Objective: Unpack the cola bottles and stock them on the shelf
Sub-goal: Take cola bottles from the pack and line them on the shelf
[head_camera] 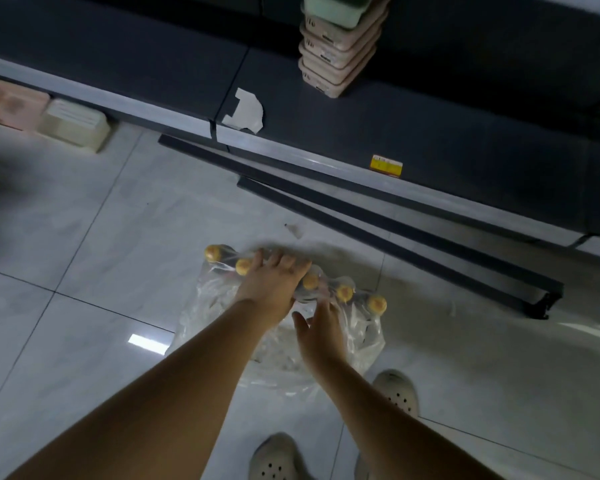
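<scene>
A pack of cola bottles (344,292) with yellow caps stands on the tiled floor, wrapped in loose clear plastic (364,337). Several caps show in a slanted row. My left hand (274,282) lies across the top of the row, fingers spread over the middle caps and hiding some of them. My right hand (321,330) reaches into the plastic just below the right-hand caps, fingers straight and thumb held apart. The dark grey bottom shelf (413,133) runs across the view beyond the pack.
A stack of beige and green plastic boxes (340,53) sits on the shelf, with a torn paper scrap (246,112) and a yellow price tag (386,165). Two dark rails (361,216) lie on the floor. Pale boxes (73,128) stand at left. My shoes (397,393) are beside the pack.
</scene>
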The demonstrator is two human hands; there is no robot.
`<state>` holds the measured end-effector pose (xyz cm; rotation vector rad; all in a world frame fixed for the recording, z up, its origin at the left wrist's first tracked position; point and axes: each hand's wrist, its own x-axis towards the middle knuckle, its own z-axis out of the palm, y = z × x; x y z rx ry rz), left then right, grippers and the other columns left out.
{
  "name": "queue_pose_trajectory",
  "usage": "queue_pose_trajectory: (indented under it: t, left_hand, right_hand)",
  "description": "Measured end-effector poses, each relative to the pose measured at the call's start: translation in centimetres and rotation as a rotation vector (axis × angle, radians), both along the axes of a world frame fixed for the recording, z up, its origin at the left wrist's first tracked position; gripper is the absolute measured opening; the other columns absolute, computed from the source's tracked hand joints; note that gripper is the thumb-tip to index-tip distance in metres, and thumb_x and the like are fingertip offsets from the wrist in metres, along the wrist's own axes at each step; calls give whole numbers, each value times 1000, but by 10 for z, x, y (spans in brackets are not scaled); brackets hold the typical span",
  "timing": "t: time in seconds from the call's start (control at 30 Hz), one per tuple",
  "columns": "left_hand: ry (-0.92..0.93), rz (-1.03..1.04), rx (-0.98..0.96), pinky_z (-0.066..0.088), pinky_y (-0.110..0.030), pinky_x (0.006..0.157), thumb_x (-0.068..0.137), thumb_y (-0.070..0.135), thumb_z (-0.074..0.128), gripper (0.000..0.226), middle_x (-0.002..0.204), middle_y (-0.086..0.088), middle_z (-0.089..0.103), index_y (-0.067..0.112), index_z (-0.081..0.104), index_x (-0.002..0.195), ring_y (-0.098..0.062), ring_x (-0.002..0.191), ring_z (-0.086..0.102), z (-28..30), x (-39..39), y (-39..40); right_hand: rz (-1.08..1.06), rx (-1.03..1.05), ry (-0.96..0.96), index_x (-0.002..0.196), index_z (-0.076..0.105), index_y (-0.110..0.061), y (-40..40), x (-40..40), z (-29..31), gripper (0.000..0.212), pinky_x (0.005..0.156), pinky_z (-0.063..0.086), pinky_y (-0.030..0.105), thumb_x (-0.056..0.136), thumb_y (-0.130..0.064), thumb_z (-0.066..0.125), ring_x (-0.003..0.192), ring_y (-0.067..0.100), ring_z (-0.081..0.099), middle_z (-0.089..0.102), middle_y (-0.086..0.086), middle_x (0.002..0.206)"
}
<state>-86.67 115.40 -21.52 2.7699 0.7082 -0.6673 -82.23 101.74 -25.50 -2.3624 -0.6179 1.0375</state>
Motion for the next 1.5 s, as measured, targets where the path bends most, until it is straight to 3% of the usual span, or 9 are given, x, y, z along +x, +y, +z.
queue_pose_trajectory:
  t: [0.13,0.23,0.53,0.83,0.93,1.1,1.2,1.37,1.5]
  left_hand:
    - [-97,131,-85,26,-50,123,106,37,42,40,145,-4,58,31,53,144,-28,139,47,-4,8,5]
    - [-73,166,-115,44,-42,107,105,38,43,31,120,-1,70,29,67,122,-23,114,61,-7,10,7]
    - [-293,289,70,52,-37,88,91,27,66,24,106,-5,63,16,60,110,-23,97,60,1,6,1]
    - [-204,188,-250,54,-33,91,81,13,68,35,123,-2,66,21,62,115,-25,111,64,37,-41,-35]
    - [-39,288,-523,56,-33,94,83,22,69,57,135,6,62,32,51,137,-17,117,63,59,-49,-43]
    - [-220,412,-765,56,-24,90,78,58,75,45,111,22,67,47,58,117,6,103,63,124,-40,-59]
    - [-340,507,-849,54,-19,90,77,52,78,46,111,25,70,45,61,120,11,102,63,181,-29,-58]
    - [-531,696,-908,54,-14,86,74,35,83,51,109,26,72,44,64,121,10,101,66,299,-32,-61]
    - [-678,707,-922,47,-4,79,77,19,85,50,106,30,73,45,65,115,12,99,66,407,-26,-55]
  right_hand:
    - [-98,90,-105,136,57,-18,10,3,0,40,99,51,23,99,-30,66,113,10,63,62,-4,132]
    - [-136,136,-134,126,63,-20,14,7,1,30,101,50,22,98,-28,68,111,8,62,67,-6,122]
    - [144,17,-177,124,59,-21,3,21,3,28,88,57,25,100,-34,65,100,12,69,69,-3,109]
    - [210,30,-78,112,44,-38,-37,16,77,28,64,44,11,97,-57,57,75,-6,61,64,-17,87]
    - [204,-49,-87,116,49,-35,-48,24,119,38,66,50,17,91,-63,56,76,-1,64,67,-15,90]
    - [139,-27,-82,118,49,-39,-53,36,208,41,81,58,30,86,-53,70,94,9,69,67,-16,102]
    - [143,19,-38,111,50,-38,-43,50,267,38,82,58,31,84,-50,74,95,7,68,69,-14,102]
    - [143,143,-15,103,51,-42,-25,62,392,49,83,60,39,66,-73,59,97,3,70,72,-19,105]
    - [183,277,-79,100,48,-46,-13,72,511,40,87,57,37,72,-69,63,103,-6,67,68,-32,113]
